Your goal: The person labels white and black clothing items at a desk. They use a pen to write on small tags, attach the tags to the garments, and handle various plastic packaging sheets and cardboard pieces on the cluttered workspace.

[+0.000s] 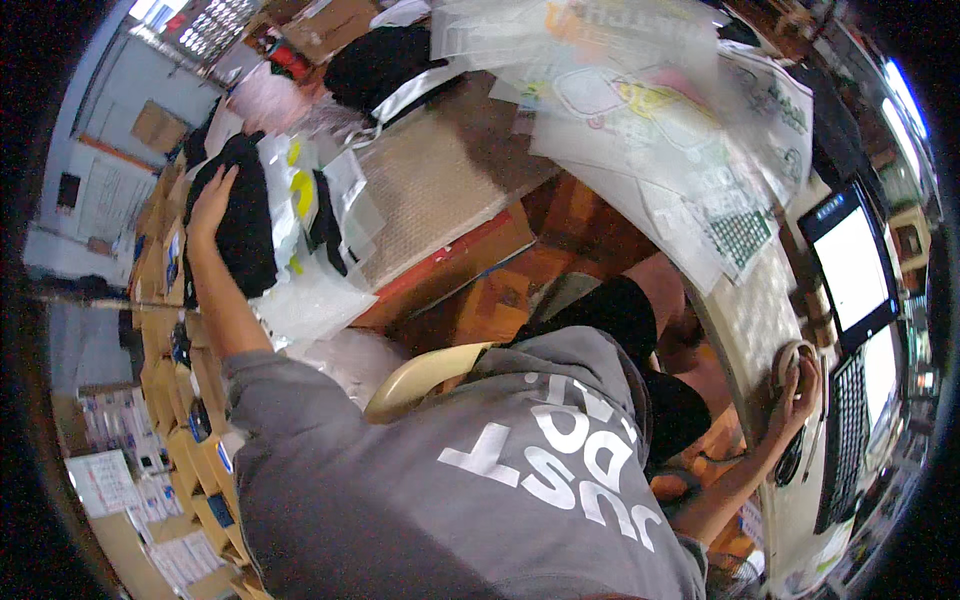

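Observation:
Far out to the left, my left hand (210, 207) lies on a folded black garment (243, 225), fingers stretched out over its cloth. Right beside the garment are clear and white plastic sleeves with yellow patches (300, 190) and another black strip of cloth. On the right, my right hand (799, 397) rests at the desk edge with its fingers curled at a beige ring-shaped thing (795, 356), perhaps a tape roll. A black cable (790, 458) lies just below that hand.
A desk (745, 315) curves along the right, with printed plastic sheets (640, 110), a laptop (850, 265) and a black keyboard (848, 440). Bubble wrap (440, 180) covers a low surface ahead. A cream chair (425, 380) and cardboard compartments (190, 470) are near my left side.

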The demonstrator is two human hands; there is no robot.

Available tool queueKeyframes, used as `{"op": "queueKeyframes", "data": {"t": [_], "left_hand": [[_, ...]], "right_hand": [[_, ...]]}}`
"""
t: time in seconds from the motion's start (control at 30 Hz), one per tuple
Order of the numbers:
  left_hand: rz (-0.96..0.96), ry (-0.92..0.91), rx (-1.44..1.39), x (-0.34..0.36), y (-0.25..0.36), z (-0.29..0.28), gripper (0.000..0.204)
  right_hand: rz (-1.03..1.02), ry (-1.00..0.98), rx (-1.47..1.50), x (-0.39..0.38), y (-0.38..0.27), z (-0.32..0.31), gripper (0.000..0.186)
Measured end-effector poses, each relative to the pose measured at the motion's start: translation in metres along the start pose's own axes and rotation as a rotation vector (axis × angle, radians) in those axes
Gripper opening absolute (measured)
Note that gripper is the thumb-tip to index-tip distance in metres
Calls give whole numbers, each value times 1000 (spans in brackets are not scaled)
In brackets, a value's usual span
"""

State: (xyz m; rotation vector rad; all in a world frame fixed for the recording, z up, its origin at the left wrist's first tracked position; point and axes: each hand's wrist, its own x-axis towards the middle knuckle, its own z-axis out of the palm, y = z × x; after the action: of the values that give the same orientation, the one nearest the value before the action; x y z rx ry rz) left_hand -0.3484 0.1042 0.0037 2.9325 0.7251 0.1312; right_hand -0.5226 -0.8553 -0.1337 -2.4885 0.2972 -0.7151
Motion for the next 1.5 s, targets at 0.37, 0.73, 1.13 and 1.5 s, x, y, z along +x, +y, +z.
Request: {"op": "queueKeyframes", "data": {"t": [0.37,0.73,1.13,1.5], "left_hand": [[1102,-86,-521,-96,412,69,48],[2348,-958,-580,-403,667,93,49],[2607,-1091,-311,-541,645,55,51],[2713,-904,-207,-612,609,15,36]], "right_hand": [[146,341,-79,-61,-61,-46,41],[698,1203,-874,-418,-107,-196,27],[2696,1633,-614,-807,-328,25,72],[2766,1360,-871,-814,-354,57,39]]}}
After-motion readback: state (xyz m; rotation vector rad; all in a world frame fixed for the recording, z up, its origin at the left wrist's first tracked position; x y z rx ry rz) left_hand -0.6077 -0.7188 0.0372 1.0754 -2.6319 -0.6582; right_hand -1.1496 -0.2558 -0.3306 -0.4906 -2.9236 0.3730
